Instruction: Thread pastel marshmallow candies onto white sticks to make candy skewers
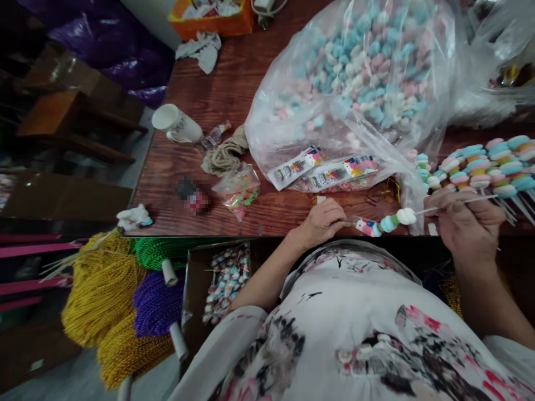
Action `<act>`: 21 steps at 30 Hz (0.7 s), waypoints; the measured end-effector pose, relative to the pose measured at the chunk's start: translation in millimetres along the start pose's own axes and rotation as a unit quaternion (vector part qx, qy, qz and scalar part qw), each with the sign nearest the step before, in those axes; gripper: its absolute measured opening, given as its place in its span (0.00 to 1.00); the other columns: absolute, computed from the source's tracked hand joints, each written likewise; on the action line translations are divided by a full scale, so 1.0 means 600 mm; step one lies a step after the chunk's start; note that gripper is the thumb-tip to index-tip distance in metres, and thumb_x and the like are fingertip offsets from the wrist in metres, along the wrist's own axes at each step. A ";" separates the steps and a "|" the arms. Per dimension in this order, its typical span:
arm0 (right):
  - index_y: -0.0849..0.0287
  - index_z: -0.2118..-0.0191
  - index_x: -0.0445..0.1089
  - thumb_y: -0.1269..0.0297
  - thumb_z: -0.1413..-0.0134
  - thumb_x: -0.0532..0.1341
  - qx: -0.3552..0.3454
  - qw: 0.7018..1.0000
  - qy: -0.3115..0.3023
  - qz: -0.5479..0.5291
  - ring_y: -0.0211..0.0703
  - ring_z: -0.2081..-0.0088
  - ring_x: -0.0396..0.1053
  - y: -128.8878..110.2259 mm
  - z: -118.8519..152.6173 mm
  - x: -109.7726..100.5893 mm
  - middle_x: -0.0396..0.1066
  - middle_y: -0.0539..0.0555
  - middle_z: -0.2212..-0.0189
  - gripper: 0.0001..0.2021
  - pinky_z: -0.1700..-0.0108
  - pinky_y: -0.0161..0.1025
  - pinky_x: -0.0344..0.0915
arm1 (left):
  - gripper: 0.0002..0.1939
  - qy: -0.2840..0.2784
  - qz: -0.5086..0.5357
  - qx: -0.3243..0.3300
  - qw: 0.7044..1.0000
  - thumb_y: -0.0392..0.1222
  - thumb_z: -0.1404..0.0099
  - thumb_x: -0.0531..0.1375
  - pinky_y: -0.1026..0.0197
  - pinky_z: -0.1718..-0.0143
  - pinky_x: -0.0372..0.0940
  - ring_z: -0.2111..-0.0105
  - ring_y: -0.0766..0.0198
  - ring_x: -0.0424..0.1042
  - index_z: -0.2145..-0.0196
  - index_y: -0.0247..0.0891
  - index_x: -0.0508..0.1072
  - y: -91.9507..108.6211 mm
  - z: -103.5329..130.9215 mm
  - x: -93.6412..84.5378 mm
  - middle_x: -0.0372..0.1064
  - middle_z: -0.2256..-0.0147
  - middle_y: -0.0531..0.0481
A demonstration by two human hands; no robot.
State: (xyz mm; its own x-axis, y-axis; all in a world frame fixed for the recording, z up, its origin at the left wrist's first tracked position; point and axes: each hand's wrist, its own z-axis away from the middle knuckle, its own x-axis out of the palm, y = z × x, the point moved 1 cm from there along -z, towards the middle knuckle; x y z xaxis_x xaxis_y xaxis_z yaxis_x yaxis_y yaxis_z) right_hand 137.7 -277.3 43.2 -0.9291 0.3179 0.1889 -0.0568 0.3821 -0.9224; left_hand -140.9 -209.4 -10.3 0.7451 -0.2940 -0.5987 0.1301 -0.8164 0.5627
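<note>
Near the table's front edge, my left hand is closed, its fingertips pinching the end of a clear printed wrapper. The wrapper lies around one end of a candy skewer with blue, green and white pieces. On the right, my right hand is closed around the skewer's white stick. Just beyond that hand lie several loaded candy skewers. Printed wrappers rest on a big clear bag of pastel candies.
The wooden table also bears a white mug, a bundled cloth, a small candy bag and an orange box. Below its left edge are yellow cord bundles and a carton of wrapped candies.
</note>
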 end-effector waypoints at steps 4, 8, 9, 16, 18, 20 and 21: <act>0.57 0.69 0.80 0.62 0.48 0.70 -0.023 0.999 0.043 -0.021 0.44 0.72 0.71 0.006 0.008 0.004 0.75 0.53 0.75 0.04 0.65 0.44 0.69 | 0.07 -0.045 0.000 -0.004 0.999 0.38 0.30 0.58 0.59 0.64 0.64 0.68 0.63 0.67 0.67 0.37 0.71 0.003 0.002 0.010 0.71 0.71 0.47; 0.56 0.70 0.80 0.62 0.48 0.71 -0.001 1.000 0.021 -0.013 0.46 0.71 0.72 -0.002 0.004 0.003 0.74 0.52 0.76 0.05 0.65 0.45 0.70 | 0.08 -0.099 0.016 -0.004 0.995 0.38 0.28 0.54 0.57 0.62 0.65 0.66 0.61 0.69 0.66 0.38 0.71 0.002 0.002 0.014 0.72 0.68 0.45; 0.56 0.70 0.80 0.62 0.48 0.71 0.012 1.000 0.003 -0.008 0.46 0.71 0.73 -0.004 0.002 0.001 0.75 0.53 0.75 0.05 0.65 0.45 0.70 | 0.08 -0.104 0.022 0.003 0.994 0.37 0.28 0.53 0.57 0.62 0.65 0.66 0.61 0.69 0.65 0.38 0.70 0.002 0.001 0.013 0.72 0.68 0.44; 0.55 0.68 0.81 0.64 0.45 0.69 0.019 0.999 -0.034 0.030 0.46 0.68 0.74 -0.004 -0.002 -0.007 0.76 0.54 0.72 0.04 0.64 0.44 0.69 | 0.08 -0.142 0.059 0.032 0.988 0.36 0.29 0.53 0.56 0.59 0.67 0.64 0.60 0.72 0.65 0.40 0.70 0.006 -0.004 0.001 0.74 0.67 0.43; 0.55 0.67 0.81 0.63 0.45 0.69 0.026 0.998 -0.051 0.021 0.45 0.69 0.73 -0.003 -0.001 -0.002 0.76 0.53 0.72 0.04 0.64 0.44 0.69 | 0.06 -0.141 0.080 0.017 0.987 0.38 0.29 0.55 0.57 0.58 0.68 0.64 0.61 0.73 0.65 0.40 0.70 0.009 -0.004 0.000 0.75 0.67 0.44; 0.55 0.68 0.81 0.62 0.46 0.69 0.033 0.998 -0.048 0.008 0.45 0.69 0.73 -0.002 0.000 0.002 0.77 0.53 0.72 0.04 0.65 0.43 0.68 | 0.05 -0.138 0.095 0.000 0.986 0.39 0.30 0.57 0.58 0.59 0.68 0.64 0.61 0.73 0.65 0.39 0.71 0.012 -0.003 0.001 0.75 0.67 0.45; 0.55 0.68 0.81 0.62 0.46 0.69 0.034 0.999 -0.038 0.002 0.45 0.69 0.73 -0.001 0.000 0.003 0.77 0.53 0.72 0.04 0.66 0.43 0.68 | 0.05 -0.137 0.102 -0.008 0.985 0.39 0.30 0.58 0.59 0.59 0.68 0.63 0.62 0.73 0.65 0.39 0.71 0.014 -0.003 0.002 0.75 0.67 0.45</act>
State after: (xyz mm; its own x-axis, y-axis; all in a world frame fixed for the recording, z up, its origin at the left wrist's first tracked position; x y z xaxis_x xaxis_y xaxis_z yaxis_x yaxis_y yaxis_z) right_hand 136.2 -277.1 44.0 -0.9543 0.2510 0.1621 -0.0762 0.3203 -0.9443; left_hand -137.7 -215.6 -5.6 0.5533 -0.5761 -0.6016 0.0074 -0.7188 0.6952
